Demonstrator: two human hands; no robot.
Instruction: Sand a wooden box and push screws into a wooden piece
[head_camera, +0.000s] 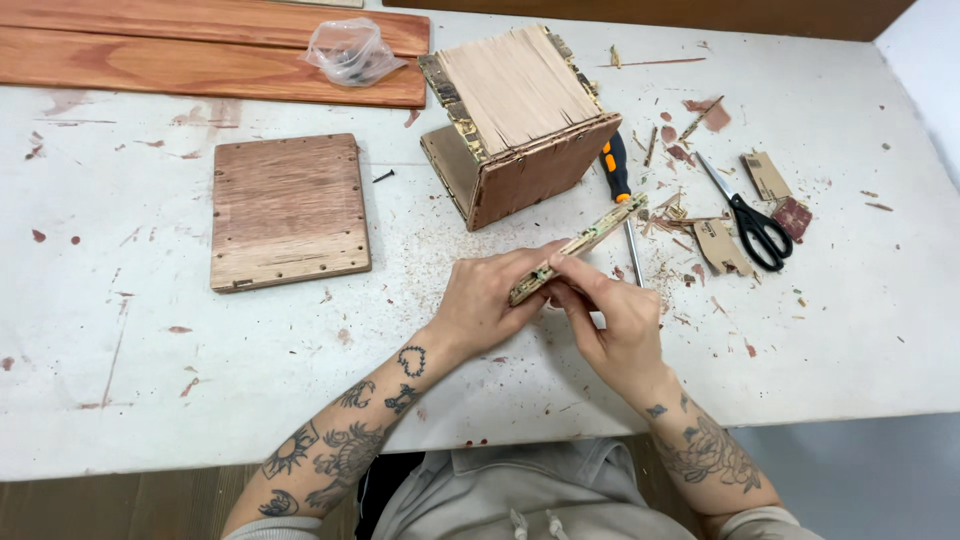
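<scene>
Hands meet over the white table (150, 400): left hand (487, 300) and right hand (615, 320) both pinch a thin wooden strip (580, 245), angled up toward the wooden box (520, 120).

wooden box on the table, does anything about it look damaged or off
Yes. The wooden box lies tipped on its side with rough, ragged edges, and one flat panel lies apart to its left. Chips and sawdust litter the table. Both the left hand and right hand grip a worn wooden strip.
</scene>
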